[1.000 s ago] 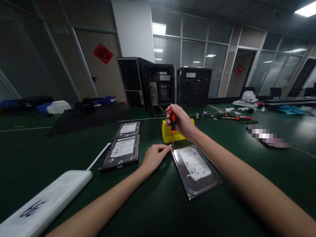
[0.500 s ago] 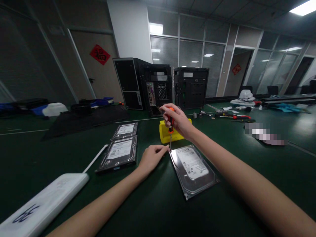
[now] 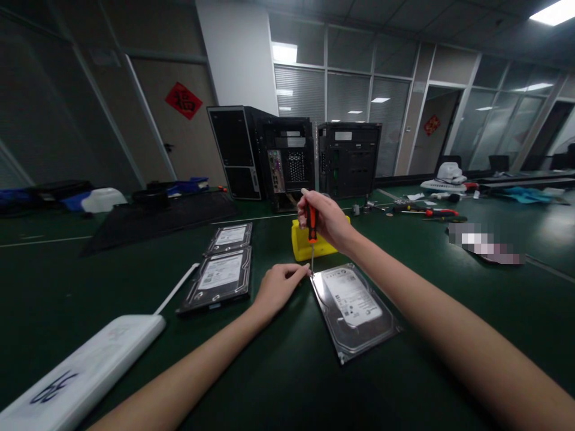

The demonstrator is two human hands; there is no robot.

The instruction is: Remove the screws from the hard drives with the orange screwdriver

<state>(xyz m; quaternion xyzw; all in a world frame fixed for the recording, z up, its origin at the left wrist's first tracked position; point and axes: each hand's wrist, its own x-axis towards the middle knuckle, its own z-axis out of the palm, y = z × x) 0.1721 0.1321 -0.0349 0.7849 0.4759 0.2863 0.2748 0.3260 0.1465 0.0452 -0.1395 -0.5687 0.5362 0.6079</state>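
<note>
My right hand (image 3: 327,220) is closed around the handle of an orange and black screwdriver (image 3: 311,224). Its shaft points straight down, with the tip at the far left corner of a hard drive (image 3: 354,311) lying label up on the green table. My left hand (image 3: 278,288) rests on the table just left of that corner. Its thumb and forefinger are pinched together beside the screwdriver's tip; whatever lies between them is too small to make out. Behind the tip stands a yellow block-like holder (image 3: 299,242), partly covered by my right hand.
Two more hard drives (image 3: 224,272) lie at the left, near a white power strip (image 3: 94,365) with its cord. Black computer cases (image 3: 233,155) stand at the back. Pliers and other hand tools (image 3: 433,212) lie at the back right, and a black mat (image 3: 157,218) at the back left.
My right hand's grip on the screwdriver handle has turned slightly, with the tip staying at the drive's corner. The whole view has shifted a little; the left hand keeps its place.
</note>
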